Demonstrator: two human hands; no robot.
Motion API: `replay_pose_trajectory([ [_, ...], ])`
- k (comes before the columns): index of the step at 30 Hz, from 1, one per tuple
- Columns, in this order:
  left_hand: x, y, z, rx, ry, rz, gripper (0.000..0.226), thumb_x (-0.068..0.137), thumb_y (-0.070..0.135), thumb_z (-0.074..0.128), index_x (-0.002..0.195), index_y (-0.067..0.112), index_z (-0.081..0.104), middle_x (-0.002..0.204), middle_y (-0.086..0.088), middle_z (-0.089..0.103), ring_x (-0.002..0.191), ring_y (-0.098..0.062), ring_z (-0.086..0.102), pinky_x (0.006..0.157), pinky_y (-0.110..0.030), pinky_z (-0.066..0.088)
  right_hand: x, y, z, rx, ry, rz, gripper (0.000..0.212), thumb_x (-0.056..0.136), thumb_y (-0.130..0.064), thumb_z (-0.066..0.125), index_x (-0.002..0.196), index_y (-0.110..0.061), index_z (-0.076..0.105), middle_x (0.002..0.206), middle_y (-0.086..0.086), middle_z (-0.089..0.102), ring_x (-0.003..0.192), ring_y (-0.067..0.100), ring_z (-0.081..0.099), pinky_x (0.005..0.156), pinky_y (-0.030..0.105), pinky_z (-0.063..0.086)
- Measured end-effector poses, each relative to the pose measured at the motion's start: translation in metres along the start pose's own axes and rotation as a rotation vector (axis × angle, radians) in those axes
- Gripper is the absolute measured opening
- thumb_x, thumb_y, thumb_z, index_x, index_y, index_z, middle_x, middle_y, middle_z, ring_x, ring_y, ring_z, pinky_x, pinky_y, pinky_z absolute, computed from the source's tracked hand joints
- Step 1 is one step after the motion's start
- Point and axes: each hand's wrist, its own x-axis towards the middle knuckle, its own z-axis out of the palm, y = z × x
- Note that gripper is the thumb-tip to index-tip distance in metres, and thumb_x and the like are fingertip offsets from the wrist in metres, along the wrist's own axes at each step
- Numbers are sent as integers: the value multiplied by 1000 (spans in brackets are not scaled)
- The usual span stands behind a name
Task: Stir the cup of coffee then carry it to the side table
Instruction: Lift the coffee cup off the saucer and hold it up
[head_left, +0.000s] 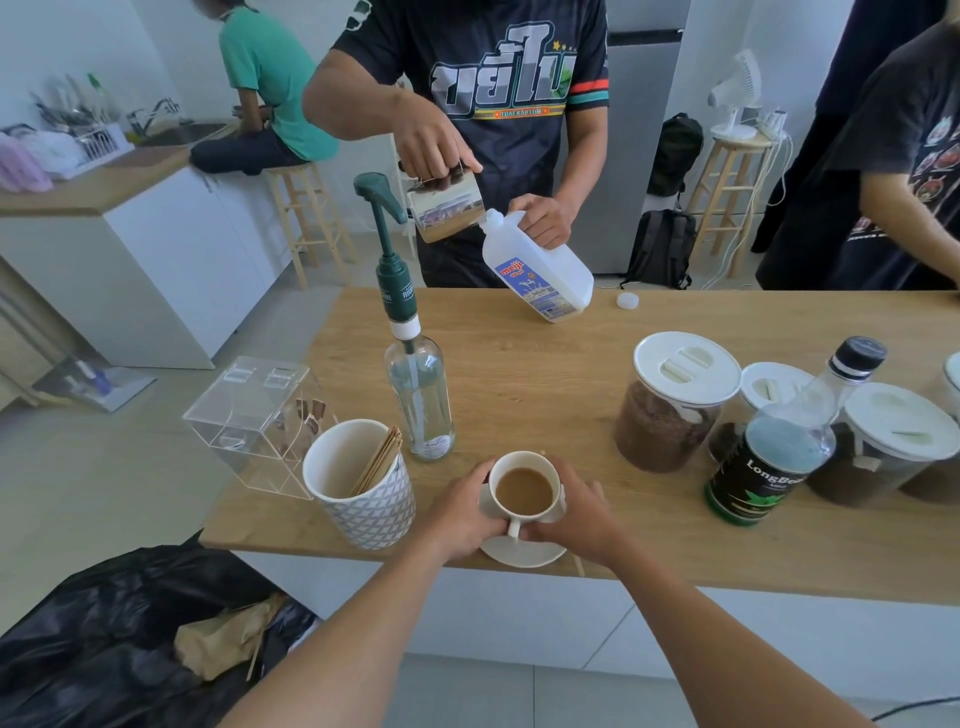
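A patterned white holder at the near left of the tabletop contains a bundle of wooden stir sticks. Behind it stands a clear pump bottle, seemingly nearly empty, though the glass makes that hard to judge. To the right, white-lidded jars hold dark brown grounds, beside a dark green bottle.

The white cup, full of light brown milky coffee, sits on a white saucer at the near edge of the tabletop. The left hand and right hand cup it from either side, gripping cup and saucer.

Across the pale wooden tabletop, another person tilts a milk jug toward a steel pitcher. A kitchen counter with a sink lies at the back left.
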Motion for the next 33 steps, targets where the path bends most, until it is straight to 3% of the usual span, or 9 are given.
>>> replay_pose_trajectory([
  [4,1,-1,-1,2,-7,-6,83,66,27,85,137,42,46,126,12,61,114,-11,57,93,-28,47,3,1,4,4,3,12,97,57,-46,80,142,-35,34,135,-17,52,129,14,47,95,32,18],
  [7,1,-3,0,0,-8,-8,81,68,24,83,138,42,46,125,12,61,113,-10,57,89,-25,44,3,0,4,-1,2,22,88,62,-41,84,138,-33,40,132,-13,52,125,12,48,95,29,18],
  [11,1,-4,2,-12,-5,-29,80,63,32,85,133,47,47,123,14,63,113,-11,58,96,-34,49,2,1,3,-1,2,32,86,64,-38,85,138,-31,41,127,-13,51,125,11,46,97,27,18],
  [18,-3,2,0,-2,-11,-30,78,69,32,80,136,49,43,126,14,61,114,-11,57,96,-33,48,5,6,9,44,-6,107,98,48,-60,75,137,-40,38,116,-23,53,126,19,45,90,32,24],
  [24,-9,5,-2,7,8,-22,76,63,39,80,129,53,45,124,14,62,113,-12,57,97,-37,50,-6,-3,4,68,28,99,99,52,-57,78,141,-40,37,126,-21,56,128,21,39,94,35,30],
  [29,-10,13,-10,-2,24,-6,75,68,28,84,134,40,49,123,13,63,113,-11,59,98,-35,50,-16,-18,-9,98,37,38,93,45,-61,72,131,-41,44,124,-21,57,123,16,43,97,35,32],
  [33,-14,25,-25,-20,-17,-6,77,74,24,84,140,34,46,127,12,61,118,-8,54,94,-25,43,-20,-31,-21,140,34,18,95,45,-61,82,130,-41,45,126,-18,58,122,15,50,102,42,42],
])
